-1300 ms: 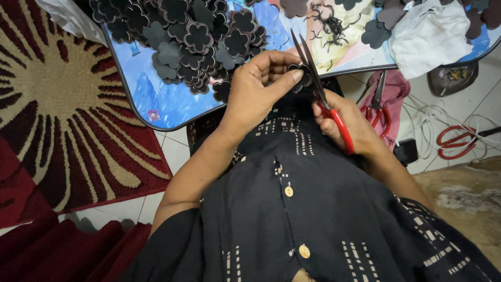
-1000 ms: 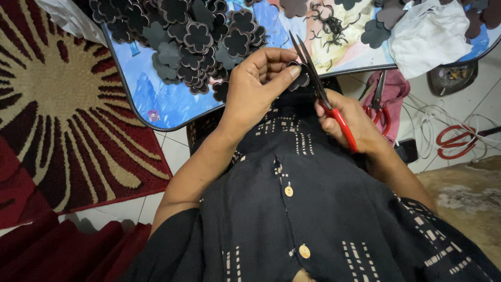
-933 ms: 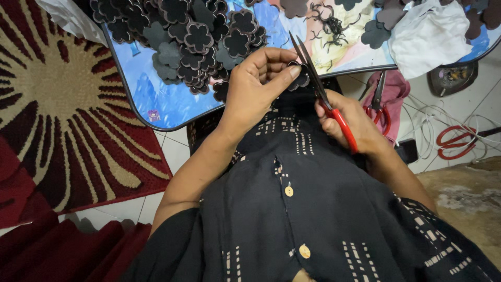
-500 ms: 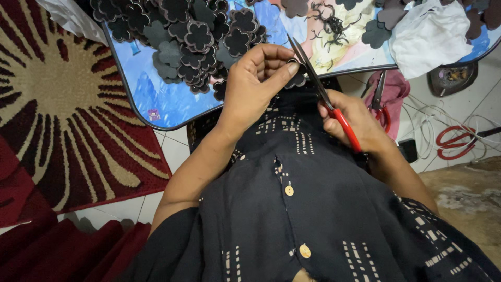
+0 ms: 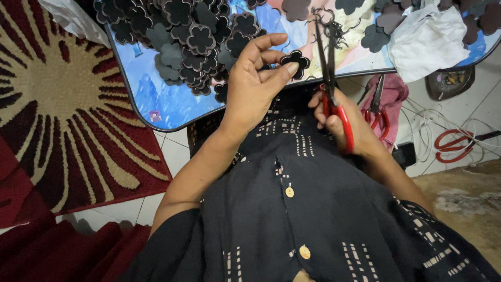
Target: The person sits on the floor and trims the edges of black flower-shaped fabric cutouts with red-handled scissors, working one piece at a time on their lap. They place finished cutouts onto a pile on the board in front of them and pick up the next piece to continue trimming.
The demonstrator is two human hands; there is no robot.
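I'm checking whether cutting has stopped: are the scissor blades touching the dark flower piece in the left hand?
Apart. The head view shows the scissors beside the flower piece pinched by the left hand, with tabletop visible between them.

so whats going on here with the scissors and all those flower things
A person in a dark buttoned shirt holds a small black flower-shaped cutout in the fingertips of the left hand. The right hand grips red-handled scissors, blades pointing up beside the cutout. Ahead, a pile of similar dark flower cutouts lies on a colourful tray table. More red-handled scissors lie on the tiled floor to the right.
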